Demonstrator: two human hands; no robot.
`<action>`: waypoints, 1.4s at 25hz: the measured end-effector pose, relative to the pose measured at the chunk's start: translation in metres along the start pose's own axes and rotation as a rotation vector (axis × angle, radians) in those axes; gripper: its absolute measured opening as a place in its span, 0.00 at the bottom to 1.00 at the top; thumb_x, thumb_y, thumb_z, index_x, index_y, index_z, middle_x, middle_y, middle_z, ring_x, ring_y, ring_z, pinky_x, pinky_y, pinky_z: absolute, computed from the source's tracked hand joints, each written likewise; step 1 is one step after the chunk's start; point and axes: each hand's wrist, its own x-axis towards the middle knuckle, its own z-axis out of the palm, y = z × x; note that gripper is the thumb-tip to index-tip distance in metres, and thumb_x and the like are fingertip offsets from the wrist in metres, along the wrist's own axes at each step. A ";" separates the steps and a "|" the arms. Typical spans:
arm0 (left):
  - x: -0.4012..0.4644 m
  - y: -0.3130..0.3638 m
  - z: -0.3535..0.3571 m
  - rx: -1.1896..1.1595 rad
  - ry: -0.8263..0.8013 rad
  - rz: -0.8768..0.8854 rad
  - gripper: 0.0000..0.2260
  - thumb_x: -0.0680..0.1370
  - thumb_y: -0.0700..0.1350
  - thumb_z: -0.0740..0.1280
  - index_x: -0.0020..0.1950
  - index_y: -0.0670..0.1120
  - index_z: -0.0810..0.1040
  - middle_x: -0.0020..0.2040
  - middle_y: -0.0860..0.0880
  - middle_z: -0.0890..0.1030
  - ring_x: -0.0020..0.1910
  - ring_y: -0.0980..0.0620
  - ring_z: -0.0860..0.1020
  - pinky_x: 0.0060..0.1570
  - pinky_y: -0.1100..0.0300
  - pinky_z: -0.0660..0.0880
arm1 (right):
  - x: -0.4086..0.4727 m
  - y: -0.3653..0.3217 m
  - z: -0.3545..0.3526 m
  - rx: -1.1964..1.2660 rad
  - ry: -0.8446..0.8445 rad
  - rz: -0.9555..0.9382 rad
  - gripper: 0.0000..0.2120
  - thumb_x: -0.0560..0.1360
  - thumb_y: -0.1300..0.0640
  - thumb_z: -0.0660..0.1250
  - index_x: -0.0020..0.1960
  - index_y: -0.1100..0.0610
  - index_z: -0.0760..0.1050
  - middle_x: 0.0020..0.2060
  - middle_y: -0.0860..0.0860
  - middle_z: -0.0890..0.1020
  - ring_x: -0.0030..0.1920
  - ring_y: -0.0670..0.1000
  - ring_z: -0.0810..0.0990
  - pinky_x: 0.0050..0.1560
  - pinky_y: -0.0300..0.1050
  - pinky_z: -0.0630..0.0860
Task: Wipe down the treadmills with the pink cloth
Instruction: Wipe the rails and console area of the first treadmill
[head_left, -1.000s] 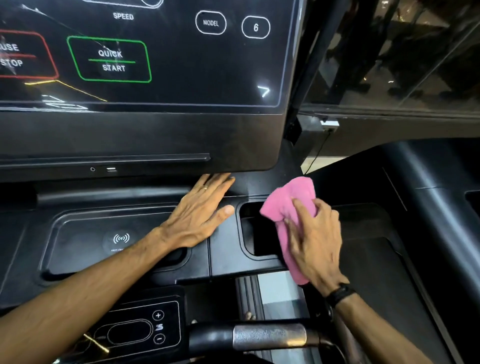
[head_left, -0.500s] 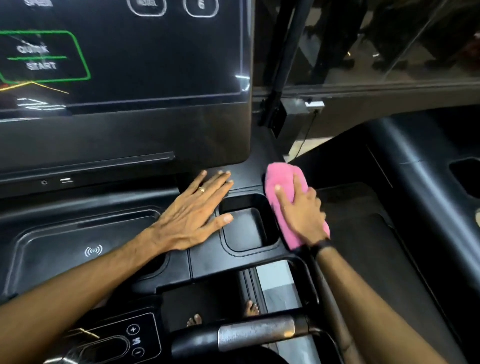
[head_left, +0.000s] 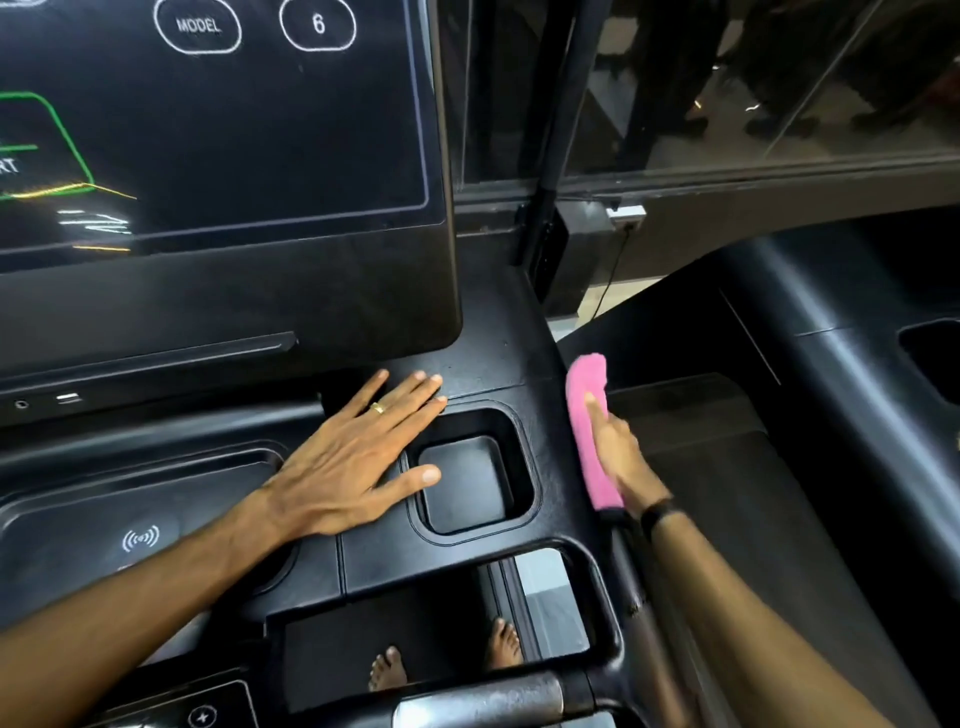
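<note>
I stand at a black treadmill console (head_left: 498, 343) under a large touch screen (head_left: 218, 119). My right hand (head_left: 621, 454) presses the pink cloth (head_left: 589, 415) against the outer right side of the console, fingers laid along the cloth. Most of the hand is turned over the edge and partly hidden. My left hand (head_left: 358, 462) lies flat, fingers spread, on the console between the phone tray (head_left: 78, 519) and the square cup pocket (head_left: 467, 478), a ring on one finger.
A second treadmill (head_left: 831, 364) stands close on the right with its belt (head_left: 727, 467) beside my right arm. A metal grip bar (head_left: 483, 699) crosses below the console. My bare feet (head_left: 389, 670) show on the belt underneath. Glass panels rise behind.
My right hand has slid the pink cloth from the cup pocket rightward, over the console's right edge and onto its outer side. The left hand has stayed flat in place.
</note>
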 end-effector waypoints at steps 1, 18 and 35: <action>0.000 0.000 0.000 0.000 -0.006 -0.004 0.33 0.83 0.65 0.47 0.81 0.46 0.51 0.82 0.48 0.50 0.80 0.55 0.45 0.78 0.48 0.44 | 0.016 -0.017 0.001 0.046 -0.031 0.029 0.34 0.82 0.34 0.51 0.79 0.55 0.62 0.75 0.59 0.68 0.74 0.61 0.66 0.74 0.53 0.61; 0.001 0.003 -0.004 -0.016 0.017 -0.020 0.31 0.82 0.63 0.51 0.80 0.46 0.57 0.82 0.47 0.51 0.81 0.49 0.48 0.77 0.42 0.47 | 0.038 -0.082 0.023 -0.347 0.179 -0.484 0.33 0.78 0.32 0.54 0.79 0.44 0.60 0.60 0.59 0.70 0.64 0.62 0.68 0.66 0.58 0.67; -0.013 0.005 -0.010 -0.049 0.319 -0.026 0.23 0.82 0.59 0.54 0.53 0.44 0.82 0.56 0.47 0.78 0.54 0.46 0.76 0.58 0.48 0.69 | -0.005 -0.083 0.042 -0.562 0.037 -0.667 0.31 0.80 0.32 0.48 0.80 0.35 0.43 0.81 0.57 0.41 0.80 0.64 0.40 0.75 0.72 0.46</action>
